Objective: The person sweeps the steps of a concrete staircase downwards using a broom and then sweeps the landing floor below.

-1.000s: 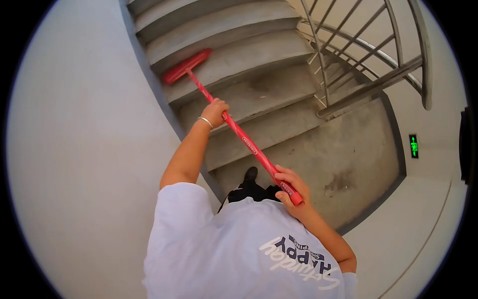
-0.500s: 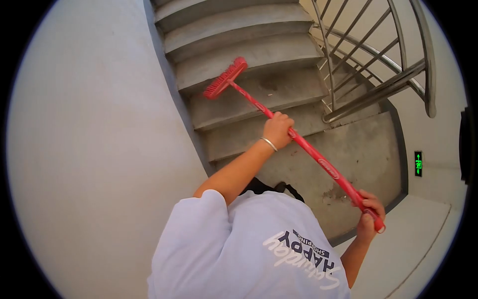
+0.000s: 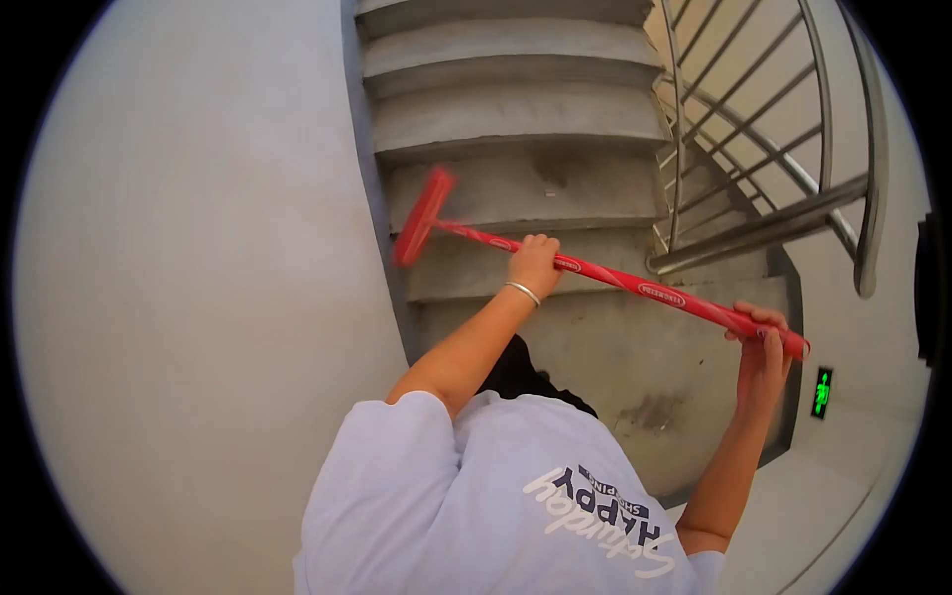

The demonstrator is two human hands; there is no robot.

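Note:
A red broom [image 3: 620, 278] with a long striped handle crosses the view above the stairs. Its head [image 3: 424, 216], smeared by motion, is at the left end near the wall side of the steps; whether it touches a step I cannot tell. My left hand [image 3: 535, 263], with a silver bangle at the wrist, is wrapped round the lower handle. Close to the handle's top end, my right hand [image 3: 762, 342] is closed on it, with part of its fingers hidden behind the handle.
Concrete steps [image 3: 516, 114] rise ahead, with a small pale scrap and dark stains on one. A metal railing [image 3: 759, 233] runs along the right. The left wall [image 3: 198, 297] borders the stairs. A green exit sign [image 3: 821, 393] is on the right wall.
The broom has swung to a flatter angle: its head moved down and slightly left, its top end up and right. Both hands kept their hold; my right hand rose.

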